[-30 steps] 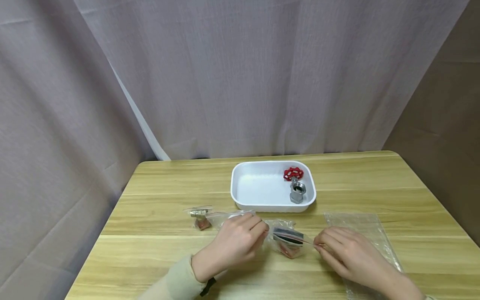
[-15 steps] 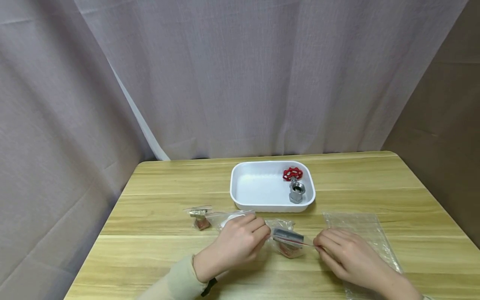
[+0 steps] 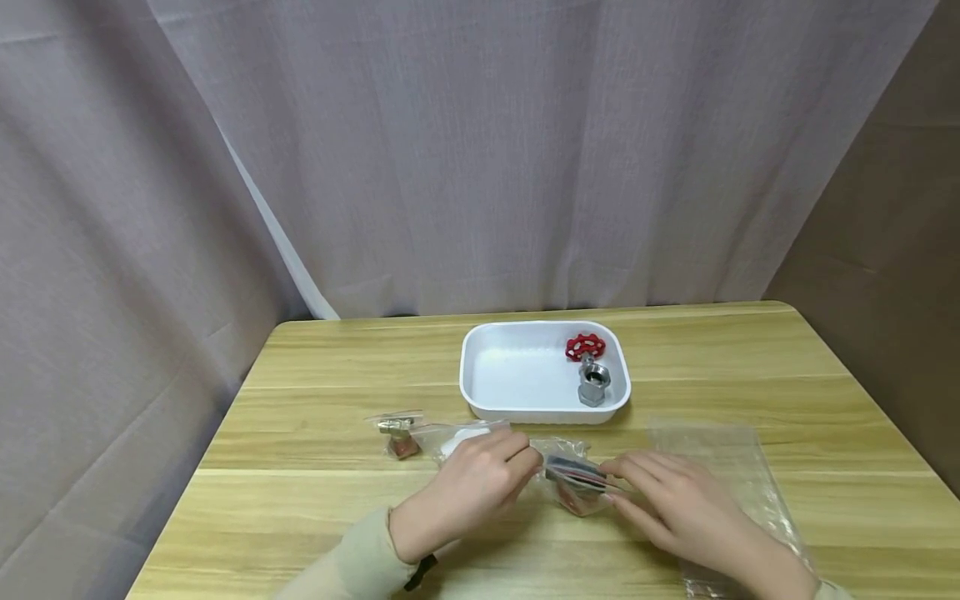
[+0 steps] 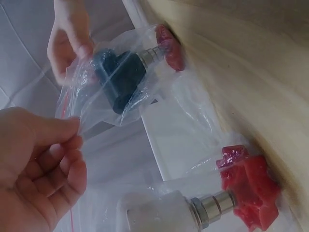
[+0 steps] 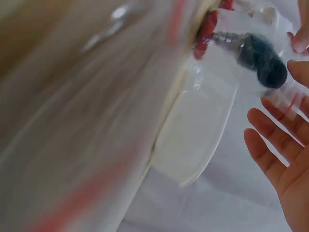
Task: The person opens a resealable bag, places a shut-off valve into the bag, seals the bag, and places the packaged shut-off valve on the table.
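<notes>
The left hand (image 3: 474, 479) reaches up and rightward from a pale sleeve (image 3: 360, 558), its back uppermost. Its thumb presses against the curled fingers, clamped on the edge of a clear zip bag (image 4: 84, 99). The right hand (image 3: 686, 504) comes in from the lower right, palm toward the bag and fingers fairly straight. Its thumb and fingertips stand apart at the bag's other end, touching the plastic; a flat bag (image 3: 731, 454) lies partly beneath this hand and forearm.

Between the two hands, the zip bag sits on the desk (image 3: 315, 392), in front of the white tray (image 3: 517, 379). Inside is a valve (image 4: 120, 79) with a dark blue-green body, smooth and rounded, a silver-coloured stem (image 4: 152, 57) and a red handwheel (image 4: 172, 48). The body is uppermost, the wheel down against the desk. The plastic is wrinkled and shiny, with a red strip (image 4: 65, 104) along its mouth.
</notes>
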Available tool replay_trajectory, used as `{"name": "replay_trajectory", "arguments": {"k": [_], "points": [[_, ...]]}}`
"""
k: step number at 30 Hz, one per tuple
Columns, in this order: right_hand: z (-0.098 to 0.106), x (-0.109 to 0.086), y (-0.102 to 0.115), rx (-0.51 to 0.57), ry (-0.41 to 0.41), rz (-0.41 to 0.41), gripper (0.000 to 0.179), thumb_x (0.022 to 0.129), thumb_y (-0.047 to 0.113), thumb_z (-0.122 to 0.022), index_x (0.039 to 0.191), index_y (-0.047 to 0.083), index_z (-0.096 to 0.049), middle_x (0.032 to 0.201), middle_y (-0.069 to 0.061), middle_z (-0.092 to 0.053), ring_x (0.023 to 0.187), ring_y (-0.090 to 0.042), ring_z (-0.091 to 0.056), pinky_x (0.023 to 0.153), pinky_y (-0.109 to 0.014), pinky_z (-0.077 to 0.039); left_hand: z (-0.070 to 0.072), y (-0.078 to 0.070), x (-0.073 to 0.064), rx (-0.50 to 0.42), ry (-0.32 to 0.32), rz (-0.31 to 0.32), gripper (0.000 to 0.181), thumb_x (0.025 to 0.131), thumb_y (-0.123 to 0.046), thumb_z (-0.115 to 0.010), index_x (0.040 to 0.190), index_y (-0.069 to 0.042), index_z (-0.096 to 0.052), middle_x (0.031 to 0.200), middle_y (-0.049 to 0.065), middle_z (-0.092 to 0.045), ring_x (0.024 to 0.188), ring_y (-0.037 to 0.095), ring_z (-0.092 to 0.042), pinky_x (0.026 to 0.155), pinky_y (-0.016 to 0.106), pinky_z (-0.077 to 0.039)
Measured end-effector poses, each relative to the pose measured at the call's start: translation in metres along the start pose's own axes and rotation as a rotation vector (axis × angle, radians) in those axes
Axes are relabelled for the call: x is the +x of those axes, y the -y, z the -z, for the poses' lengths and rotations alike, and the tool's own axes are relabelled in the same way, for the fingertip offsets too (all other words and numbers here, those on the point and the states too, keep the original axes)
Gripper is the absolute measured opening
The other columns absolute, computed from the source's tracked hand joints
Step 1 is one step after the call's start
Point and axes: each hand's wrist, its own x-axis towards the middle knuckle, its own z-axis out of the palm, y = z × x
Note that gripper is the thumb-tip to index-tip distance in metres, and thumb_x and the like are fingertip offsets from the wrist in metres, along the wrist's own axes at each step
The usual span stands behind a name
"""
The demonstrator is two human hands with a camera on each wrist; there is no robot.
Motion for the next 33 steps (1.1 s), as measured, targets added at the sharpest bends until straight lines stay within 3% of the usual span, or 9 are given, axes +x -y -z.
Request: {"name": "replay_trajectory", "arguments": {"k": [5,12,18,25,33], "points": [[-0.006,0.019,0.007,0.027,0.01,0.028,0.028,0.099,0.04,-0.06,0.116,0.019,-0.069,0.109,0.01,-0.067,0.099,-0.012,-0.066,0.085,-0.036,-0.055,0.0,0.0,0.002,-0.005,-0.006,-0.02,0.013,0.086,-0.002,-0.066,0.08,-0.012,-0.064,0.076,-0.005,-0.054,0.068,0.007,-0.049,0.059,0.014,-0.043],[-0.015,0.039,0.015,0.057,-0.053,0.119,0.024,0.103,0.034,-0.054,0.103,0.015,-0.07,0.103,0.007,-0.066,0.095,-0.013,-0.065,0.084,-0.034,-0.055,0.002,-0.002,0.004,-0.049,0.007,0.03,0.002,0.09,-0.012,-0.073,0.089,-0.014,-0.072,0.084,-0.006,-0.063,0.073,0.008,-0.055,0.064,0.016,-0.048],[-0.018,0.043,0.017,0.059,-0.109,0.129,0.032,0.106,0.034,-0.046,0.096,0.015,-0.069,0.096,0.007,-0.065,0.089,-0.012,-0.064,0.085,-0.034,-0.054,0.003,-0.001,0.003,-0.047,-0.006,0.032,0.004,0.087,-0.016,-0.075,0.09,-0.017,-0.072,0.085,-0.008,-0.064,0.074,0.009,-0.056,0.065,0.019,-0.048],[-0.021,0.05,0.021,0.056,-0.2,0.16,0.026,0.103,0.033,-0.052,0.096,0.016,-0.071,0.095,0.009,-0.066,0.087,-0.011,-0.065,0.082,-0.033,-0.054,0.004,-0.002,0.005,-0.026,-0.018,0.027,0.003,0.089,-0.015,-0.074,0.091,-0.016,-0.073,0.086,-0.007,-0.066,0.075,0.008,-0.058,0.065,0.018,-0.049],[-0.024,0.054,0.026,0.064,-0.221,0.161,0.026,0.103,0.03,-0.051,0.094,0.016,-0.071,0.093,0.009,-0.066,0.085,-0.011,-0.065,0.083,-0.034,-0.054,0.006,-0.002,0.005,-0.02,-0.006,0.01,0.005,0.093,-0.016,-0.069,0.093,-0.015,-0.074,0.087,-0.007,-0.066,0.076,0.008,-0.058,0.068,0.017,-0.049]]}}
